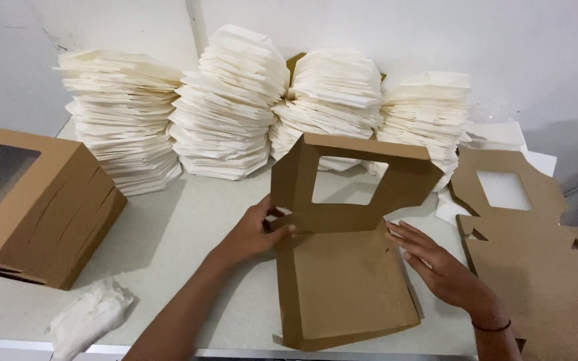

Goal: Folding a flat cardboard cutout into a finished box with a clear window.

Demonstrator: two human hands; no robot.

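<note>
A brown cardboard box blank [342,281] lies partly folded at the table's front middle. Its lid panel [352,180], which has a square window cut-out, stands upright at the far end. My left hand [255,230] grips the left side flap where the lid meets the base. My right hand [436,264] presses flat, fingers spread, against the box's right side wall.
A finished brown window box [35,200] sits at the left. Flat brown blanks [536,281] are piled at the right. Several tall stacks of white folded paper [229,107] line the back wall. A crumpled white plastic bag [88,317] lies at the front left.
</note>
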